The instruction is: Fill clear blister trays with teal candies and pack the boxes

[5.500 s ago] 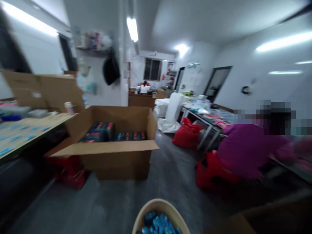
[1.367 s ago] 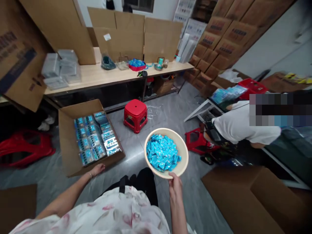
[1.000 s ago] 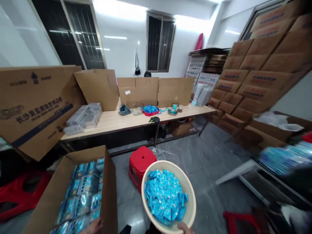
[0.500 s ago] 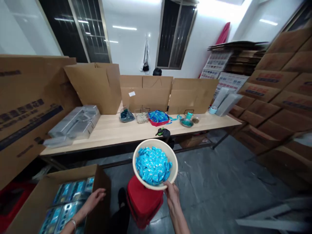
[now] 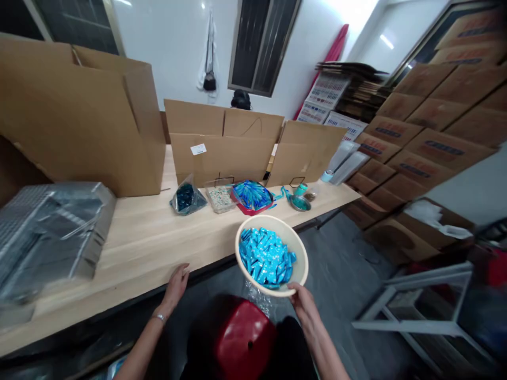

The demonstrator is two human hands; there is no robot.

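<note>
Sachets (image 5: 266, 257), glossy and bright blue, lie heaped in a beige bowl (image 5: 299, 258), held just past the edge of the surface (image 5: 138, 264). The right hand (image 5: 304, 302) grips the bowl's near rim, its fingers curled around it. Left of the bowl, the left hand (image 5: 175, 290) rests at that edge, fingers loosely spread and holding nothing. Below the bowl sits a red stool (image 5: 245, 340); beyond it lies a tray (image 5: 251, 195) of similar sachets.

Light: I get a bright room, lit from above by a ceiling lamp (image 5: 386, 41).
Glare: the white wall (image 5: 356, 18) washes out near the top.
Shadows: soft, deepest around the red stool (image 5: 245, 343).
Distortion: wide-angle bending tilts the stacked cartons (image 5: 447, 100) at the right edge.
Focus: the basin (image 5: 271, 256) looks sharp; the lower right corner turns dark and soft.
</note>
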